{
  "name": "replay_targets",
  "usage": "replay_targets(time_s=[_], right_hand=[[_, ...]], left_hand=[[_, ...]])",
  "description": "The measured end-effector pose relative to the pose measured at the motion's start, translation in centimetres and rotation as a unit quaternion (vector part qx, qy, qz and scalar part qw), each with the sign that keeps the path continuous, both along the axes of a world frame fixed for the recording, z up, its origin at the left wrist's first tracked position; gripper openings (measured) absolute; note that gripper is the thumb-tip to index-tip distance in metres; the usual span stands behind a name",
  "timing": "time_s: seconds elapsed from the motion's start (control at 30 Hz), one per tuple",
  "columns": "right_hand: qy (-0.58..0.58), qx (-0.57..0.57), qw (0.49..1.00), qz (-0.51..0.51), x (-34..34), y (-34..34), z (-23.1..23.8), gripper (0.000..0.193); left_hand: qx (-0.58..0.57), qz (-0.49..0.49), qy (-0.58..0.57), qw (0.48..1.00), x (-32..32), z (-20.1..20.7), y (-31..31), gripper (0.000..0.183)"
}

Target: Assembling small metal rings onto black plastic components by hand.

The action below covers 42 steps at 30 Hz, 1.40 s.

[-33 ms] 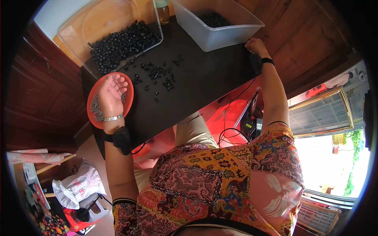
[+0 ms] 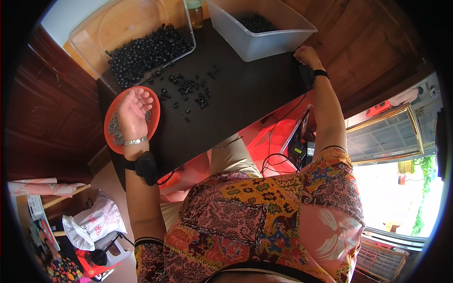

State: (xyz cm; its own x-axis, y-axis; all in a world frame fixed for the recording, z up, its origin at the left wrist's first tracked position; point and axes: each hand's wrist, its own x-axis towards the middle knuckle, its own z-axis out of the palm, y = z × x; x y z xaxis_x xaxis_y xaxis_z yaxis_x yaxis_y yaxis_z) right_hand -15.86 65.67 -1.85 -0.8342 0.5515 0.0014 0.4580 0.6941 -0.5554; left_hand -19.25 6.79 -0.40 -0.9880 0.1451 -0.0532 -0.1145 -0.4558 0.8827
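My left hand (image 2: 134, 112) rests palm up over an orange bowl (image 2: 155, 115), its fingers apart and loosely bent, and the palm shows nothing in it. Small grey pieces (image 2: 114, 128) lie in the bowl, partly hidden by the hand. Out at the far right edge of the dark table (image 2: 236, 89), my right hand (image 2: 307, 56) is closed with curled fingers, just beside a translucent plastic bin (image 2: 269, 46). Whatever its fingers may hold is hidden. Between the hands, several small black ring-like parts (image 2: 185, 86) are scattered on the tabletop.
A clear plastic tub (image 2: 193, 45) at the back left contains a heap of black parts (image 2: 147, 54). More dark parts (image 2: 256, 22) sit in the translucent bin. Behind them stands a jar (image 2: 195, 14). A black cable (image 2: 283, 115) hangs by the table's near edge, and a white bag (image 2: 96, 221) lies lower left.
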Motion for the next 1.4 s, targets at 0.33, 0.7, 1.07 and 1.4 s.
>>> replay_targets(time_s=[0.33,0.7,1.07,1.4], right_hand=[[-0.006,-0.040,0.999,0.001,1.1,0.7,0.0,0.019],[0.005,-0.093,0.995,0.029,4.9,-3.3,1.9,0.012],[0.168,-0.058,0.921,0.346,-2.6,-24.8,3.8,0.017],[0.397,-0.054,0.884,0.241,-8.4,-36.1,2.5,0.014]], left_hand=[[0.002,0.001,0.002,1.000,0.0,-0.1,0.0,0.021],[0.010,0.002,-0.003,1.000,-0.1,0.1,-0.1,0.022],[-0.003,-0.017,0.041,0.999,0.4,0.5,-0.2,0.026],[0.253,-0.502,0.140,0.815,19.1,16.8,7.5,0.051]])
